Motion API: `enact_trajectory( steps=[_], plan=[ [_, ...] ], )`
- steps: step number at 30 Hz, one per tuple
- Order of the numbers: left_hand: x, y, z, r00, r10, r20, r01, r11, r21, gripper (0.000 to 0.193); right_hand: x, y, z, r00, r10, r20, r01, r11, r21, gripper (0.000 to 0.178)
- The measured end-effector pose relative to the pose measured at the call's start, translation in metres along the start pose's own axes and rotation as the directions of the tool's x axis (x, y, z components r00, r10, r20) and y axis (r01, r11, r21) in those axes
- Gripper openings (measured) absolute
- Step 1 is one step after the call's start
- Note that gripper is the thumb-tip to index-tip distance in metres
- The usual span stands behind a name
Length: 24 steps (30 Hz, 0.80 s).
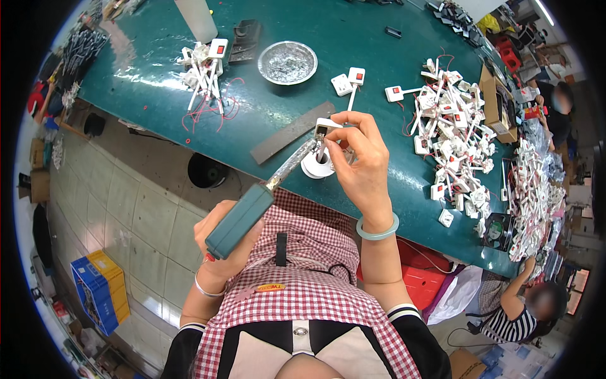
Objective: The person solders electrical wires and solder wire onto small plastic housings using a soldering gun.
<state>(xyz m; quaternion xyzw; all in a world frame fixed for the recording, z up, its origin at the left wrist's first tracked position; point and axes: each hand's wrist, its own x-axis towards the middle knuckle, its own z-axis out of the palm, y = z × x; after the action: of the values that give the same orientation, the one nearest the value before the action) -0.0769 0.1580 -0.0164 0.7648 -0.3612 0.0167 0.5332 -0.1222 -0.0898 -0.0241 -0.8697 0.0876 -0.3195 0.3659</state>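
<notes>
My left hand [221, 237] is wrapped round a soldering gun [237, 221] with a green box-shaped body and a mottled silver barrel. The barrel's tip meets a small white switch housing [327, 122] with a dark opening. My right hand [363, 158] pinches near this housing with thumb and fingers; anything thin between the fingertips is too small to make out. Just below the fingers stands a white spool [317, 167], partly hidden by the barrel and hand. A flat grey metal bar [278, 140] lies on the table left of the housing.
A metal bowl [288, 62] stands farther back on the green table [353, 44]. White switch pieces with red wires lie in a small pile [205, 69] at left and a large heap [454, 139] at right. A cardboard box [497, 104] and co-workers [521, 309] are beyond.
</notes>
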Motion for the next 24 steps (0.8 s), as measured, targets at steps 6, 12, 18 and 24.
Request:
enact_trajectory(
  steps=[6, 12, 18, 24],
  plan=[
    [0.0003, -0.0003, 0.0014, 0.999, -0.023, 0.022, 0.023, 1.000, 0.003, 0.016, 0.0007, -0.0013, -0.0009, 1.000, -0.007, 0.002, 0.007, 1.000, -0.009, 0.009],
    [0.0019, 0.0005, 0.0012, 0.999, -0.025, 0.038, 0.025, 1.000, 0.018, 0.016, 0.0009, -0.0024, -0.0015, 1.000, 0.005, 0.004, -0.005, 1.000, -0.010, 0.009],
    [0.0024, 0.0029, 0.0000, 1.000, -0.015, 0.026, 0.014, 1.000, 0.011, 0.016, 0.0005, -0.0028, -0.0002, 1.000, 0.027, -0.008, -0.027, 1.000, -0.013, 0.007],
    [-0.0014, 0.0011, -0.0028, 1.000, -0.028, 0.010, 0.028, 0.999, -0.026, 0.016, 0.0013, -0.0014, -0.0013, 1.000, -0.007, 0.007, 0.007, 1.000, -0.030, 0.009]
  ],
)
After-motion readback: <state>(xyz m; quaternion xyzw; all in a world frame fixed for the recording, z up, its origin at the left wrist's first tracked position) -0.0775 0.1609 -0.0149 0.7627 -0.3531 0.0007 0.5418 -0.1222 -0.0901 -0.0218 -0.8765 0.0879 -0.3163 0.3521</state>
